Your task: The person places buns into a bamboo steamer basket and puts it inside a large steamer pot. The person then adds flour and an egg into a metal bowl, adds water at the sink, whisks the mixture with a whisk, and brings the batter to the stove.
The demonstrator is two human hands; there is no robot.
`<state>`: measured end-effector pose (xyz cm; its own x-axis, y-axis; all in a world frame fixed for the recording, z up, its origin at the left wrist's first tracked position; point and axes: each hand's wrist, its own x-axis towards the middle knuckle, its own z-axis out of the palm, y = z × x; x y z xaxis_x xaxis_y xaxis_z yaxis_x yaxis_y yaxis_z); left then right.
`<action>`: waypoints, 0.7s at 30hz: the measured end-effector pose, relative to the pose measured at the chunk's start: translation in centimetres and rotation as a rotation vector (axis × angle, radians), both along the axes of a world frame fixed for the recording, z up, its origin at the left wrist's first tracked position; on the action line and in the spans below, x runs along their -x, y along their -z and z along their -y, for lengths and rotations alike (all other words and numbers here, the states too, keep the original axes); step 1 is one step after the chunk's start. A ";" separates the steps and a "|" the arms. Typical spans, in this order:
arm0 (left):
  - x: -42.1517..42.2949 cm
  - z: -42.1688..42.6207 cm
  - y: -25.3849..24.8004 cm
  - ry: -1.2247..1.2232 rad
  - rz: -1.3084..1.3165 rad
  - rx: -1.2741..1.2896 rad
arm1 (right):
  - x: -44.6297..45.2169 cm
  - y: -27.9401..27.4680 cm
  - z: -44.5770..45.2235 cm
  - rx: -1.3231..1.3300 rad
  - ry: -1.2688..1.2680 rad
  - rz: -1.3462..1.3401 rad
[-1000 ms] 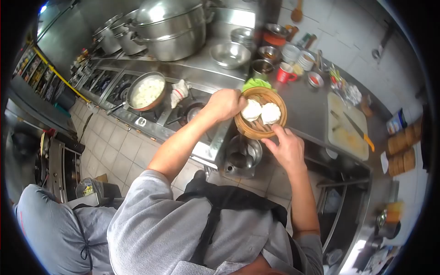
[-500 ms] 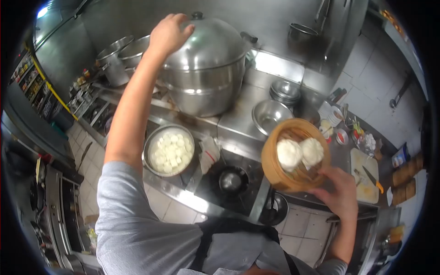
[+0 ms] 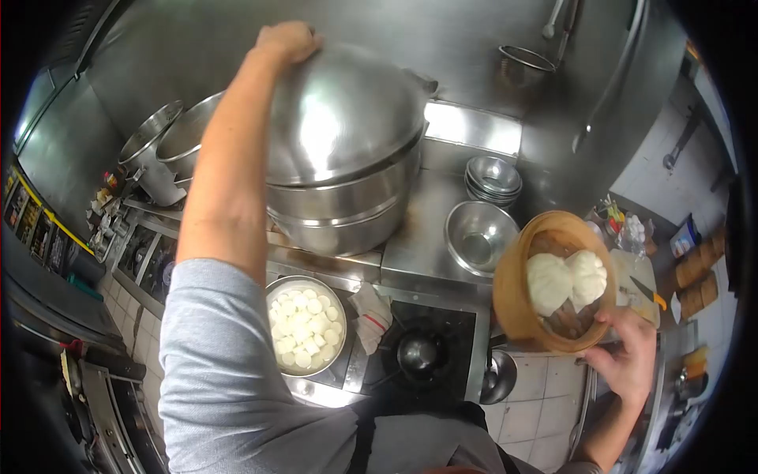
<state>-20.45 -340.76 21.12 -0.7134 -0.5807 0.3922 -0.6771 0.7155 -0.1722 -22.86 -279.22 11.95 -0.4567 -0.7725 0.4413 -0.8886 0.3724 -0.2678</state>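
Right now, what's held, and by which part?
Right grip: basket, by its rim, lower right in view. Left grip: at the top of the lid; exact hold hidden.

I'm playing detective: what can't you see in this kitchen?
Head view:
Inside the large silver metal pot: hidden by its silver domed lid.
The lid's top under the left hand: hidden by that hand.
Undersides of the two white pleated buns: hidden by the buns themselves.
Small colourful goods, far left: too small.
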 end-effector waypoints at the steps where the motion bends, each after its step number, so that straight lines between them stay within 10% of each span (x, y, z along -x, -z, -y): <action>1: -0.7 1.6 -0.5 0.026 -0.083 0.013 | 0.3 -0.3 0.8 0.008 0.014 -0.028; 21: -16.3 9.6 -4.1 0.123 -0.725 -0.162 | 8.5 -2.3 17.8 0.109 -0.182 0.135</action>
